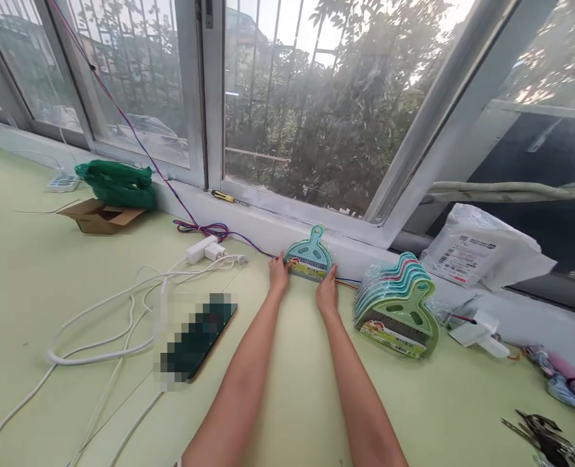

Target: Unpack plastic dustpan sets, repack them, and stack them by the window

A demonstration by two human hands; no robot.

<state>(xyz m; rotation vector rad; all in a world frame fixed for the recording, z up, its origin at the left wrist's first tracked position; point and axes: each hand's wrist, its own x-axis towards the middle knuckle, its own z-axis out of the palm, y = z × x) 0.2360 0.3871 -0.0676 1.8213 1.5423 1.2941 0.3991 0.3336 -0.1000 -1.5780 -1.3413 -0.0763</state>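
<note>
A small turquoise dustpan-and-brush set [309, 253] in clear wrap stands upright against the white wall below the window. My left hand [278, 272] grips its left edge, and my right hand [327, 292] has closed on its right edge. Across its lower front runs a printed yellow-green label, with grey bristles above it. To the right of my right hand stands a row of several more wrapped dustpan sets [398, 308], the front one green, with turquoise and pink ones behind.
White cables and a power adapter [202, 250] lie left, near a phone [200, 344]. An open cardboard box [97, 217] with a green bag [117, 183] sits farther left. A screwdriver [223, 196] rests on the sill. Right are a white package [482, 250] and dark metal tools [545, 434].
</note>
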